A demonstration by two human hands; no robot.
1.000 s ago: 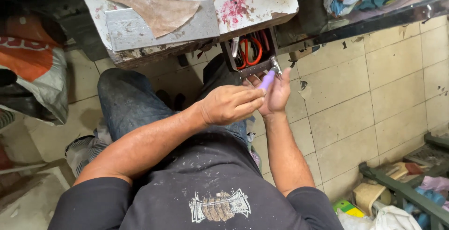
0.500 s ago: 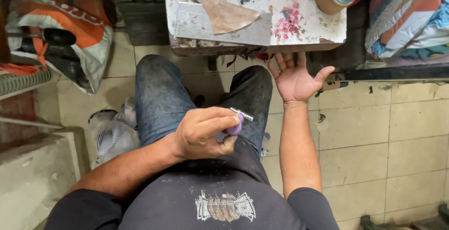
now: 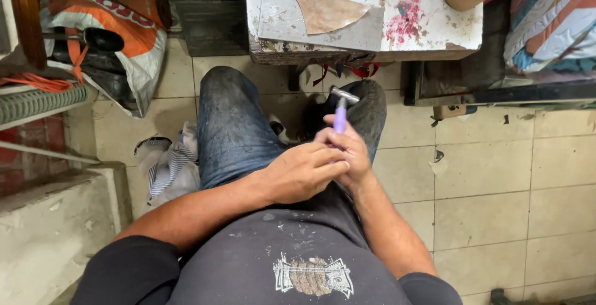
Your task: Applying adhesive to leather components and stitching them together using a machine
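Over my lap both hands meet on a small tool with a purple handle (image 3: pixel 339 120) and a grey metal head (image 3: pixel 344 95) that points up toward the table. My right hand (image 3: pixel 349 151) wraps the purple handle from behind. My left hand (image 3: pixel 302 171) lies across in front of it, fingers curled against the handle's lower part. I sit in dark jeans (image 3: pixel 233 128) and a black printed shirt. A brown leather cut piece (image 3: pixel 316 4) lies on a grey sheet (image 3: pixel 366 32) on the paint-stained work table (image 3: pixel 434 32) just beyond my knees.
An orange and white sack (image 3: pixel 118 26) with a black object sits at the far left. A striped cloth (image 3: pixel 166 165) lies on the tiled floor (image 3: pixel 496 181) by my left leg. A concrete step (image 3: pixel 56 218) is at lower left. Patterned fabric (image 3: pixel 549 26) is piled at upper right.
My right hand, earlier open and raised near the table edge, has come down onto the tool. The tool now stands upright between both hands. The view has shifted slightly.
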